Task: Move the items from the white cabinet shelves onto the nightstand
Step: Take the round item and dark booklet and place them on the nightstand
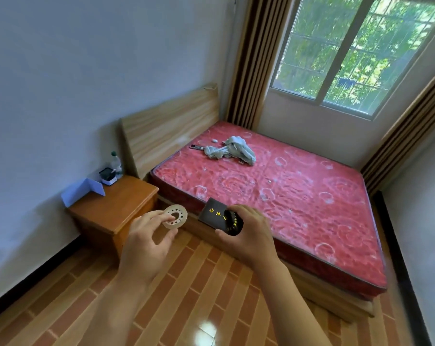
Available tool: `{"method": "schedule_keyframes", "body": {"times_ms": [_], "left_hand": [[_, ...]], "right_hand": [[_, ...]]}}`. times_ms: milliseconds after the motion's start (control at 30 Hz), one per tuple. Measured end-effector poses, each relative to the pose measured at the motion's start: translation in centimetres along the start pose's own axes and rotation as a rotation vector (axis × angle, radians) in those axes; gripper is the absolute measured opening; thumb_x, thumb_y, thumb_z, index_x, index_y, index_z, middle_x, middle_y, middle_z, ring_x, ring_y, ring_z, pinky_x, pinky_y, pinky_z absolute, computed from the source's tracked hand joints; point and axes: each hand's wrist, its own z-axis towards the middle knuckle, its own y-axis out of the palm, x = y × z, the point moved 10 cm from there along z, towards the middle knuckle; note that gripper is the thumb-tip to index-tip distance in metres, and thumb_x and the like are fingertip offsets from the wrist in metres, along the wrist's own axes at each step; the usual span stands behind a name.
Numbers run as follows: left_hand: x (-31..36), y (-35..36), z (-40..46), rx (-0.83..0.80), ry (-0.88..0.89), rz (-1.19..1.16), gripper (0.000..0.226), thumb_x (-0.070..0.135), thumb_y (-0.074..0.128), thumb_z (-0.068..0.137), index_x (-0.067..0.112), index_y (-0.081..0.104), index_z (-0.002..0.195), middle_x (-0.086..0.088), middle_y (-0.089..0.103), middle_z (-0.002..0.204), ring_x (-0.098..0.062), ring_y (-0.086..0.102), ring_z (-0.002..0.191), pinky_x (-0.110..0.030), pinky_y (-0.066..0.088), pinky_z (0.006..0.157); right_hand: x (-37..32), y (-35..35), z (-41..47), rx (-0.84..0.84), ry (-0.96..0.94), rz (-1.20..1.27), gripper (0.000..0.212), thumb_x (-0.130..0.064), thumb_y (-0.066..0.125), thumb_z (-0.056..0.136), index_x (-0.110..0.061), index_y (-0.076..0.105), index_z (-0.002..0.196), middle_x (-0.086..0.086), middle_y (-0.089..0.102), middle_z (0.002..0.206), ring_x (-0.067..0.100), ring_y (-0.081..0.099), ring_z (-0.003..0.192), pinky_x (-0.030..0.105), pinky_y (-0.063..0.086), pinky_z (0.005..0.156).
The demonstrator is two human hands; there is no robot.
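Carrying: two items toward the nightstand (116,203), one in each hand, above the brick-patterned floor (186,308) in front of it.
Left hand: my left hand (146,243) pinches a pale ring with small holes (175,216) between thumb and fingers (159,216), the other fingers loosely curled.
Right hand: my right hand (246,233) is wrapped round a black case with gold lettering (222,217), its long axis slanting up toward the bed (273,186).
Key relation: the nightstand lies ahead and to the left of both hands; the ring is just beside its front corner, so I judge the left hand nearer and first to set down.
On the nightstand: a blue folded card (82,189), a small white-and-black box (108,176) and a bottle (116,162) crowd the back edge by the wall.
Free spot: bare wood shows at the front of the nightstand.
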Motion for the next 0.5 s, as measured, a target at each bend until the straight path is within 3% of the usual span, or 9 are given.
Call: {"method": "schedule_keyframes", "body": {"times_ms": [133, 267, 433, 500], "left_hand": [[-0.9, 2.1, 3.8, 0.019, -0.025, 0.053, 0.035, 0.015, 0.085, 0.084, 0.022, 0.074, 0.116, 0.01, 0.066, 0.123, -0.009, 0.056, 0.119, -0.03, 0.049, 0.101], [-0.7, 4.3, 7.7, 0.037, -0.025, 0.107, 0.033, 0.016, 0.084, 0.084, 0.021, 0.074, 0.115, 0.013, 0.064, 0.121, -0.005, 0.052, 0.117, -0.014, 0.041, 0.095], [-1.0, 6.0, 11.5, 0.049, -0.084, 0.135, 0.035, 0.018, 0.082, 0.087, 0.025, 0.072, 0.119, 0.011, 0.063, 0.125, -0.006, 0.052, 0.123, -0.015, 0.042, 0.096], [-1.3, 6.0, 12.6, 0.076, -0.107, 0.151, 0.035, 0.017, 0.083, 0.087, 0.025, 0.072, 0.119, 0.012, 0.062, 0.126, -0.005, 0.051, 0.122, -0.007, 0.041, 0.094]], "right_hand": [[1.6, 1.0, 5.0, -0.014, -0.028, 0.008, 0.051, -0.054, 0.078, 0.074, -0.036, 0.066, 0.12, -0.023, 0.065, 0.116, 0.009, 0.057, 0.11, 0.042, 0.046, 0.103], [3.6, 1.5, 10.1, -0.034, -0.05, 0.048, 0.05, -0.054, 0.076, 0.074, -0.035, 0.067, 0.12, -0.022, 0.065, 0.117, 0.01, 0.056, 0.112, 0.041, 0.044, 0.104], [5.4, 2.7, 15.6, -0.068, -0.084, 0.078, 0.05, -0.054, 0.076, 0.075, -0.037, 0.066, 0.121, -0.023, 0.064, 0.121, 0.009, 0.054, 0.114, 0.042, 0.043, 0.105], [5.5, 3.4, 17.5, -0.085, -0.107, 0.099, 0.05, -0.052, 0.078, 0.075, -0.037, 0.066, 0.121, -0.023, 0.063, 0.12, 0.009, 0.054, 0.114, 0.042, 0.044, 0.105]]}}
